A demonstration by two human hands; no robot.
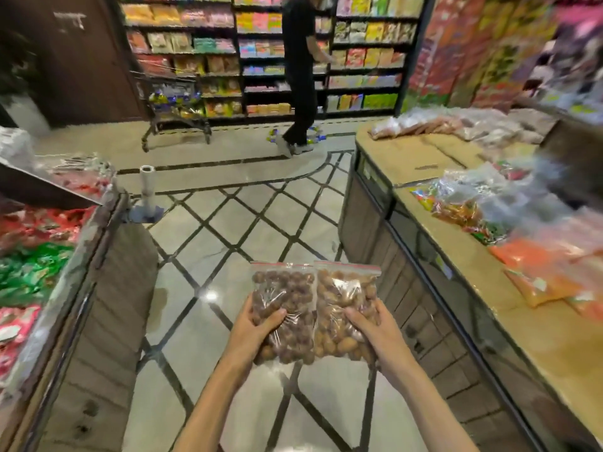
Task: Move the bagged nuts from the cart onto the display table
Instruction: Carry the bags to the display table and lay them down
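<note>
Two bags of nuts (315, 313) gripped in both hands (313, 327), above floor

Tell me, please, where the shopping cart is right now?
In the head view, the shopping cart stands far back on the left, against the snack shelves, left of the person in black.

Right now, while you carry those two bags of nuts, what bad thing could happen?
1. Each hand, left hand and right hand, grips only the lower part of its bag, the darker bag and the lighter bag, so one might slip onto the floor.
2. The display table already holds piled bags, so a careless drop might push some off.
</note>
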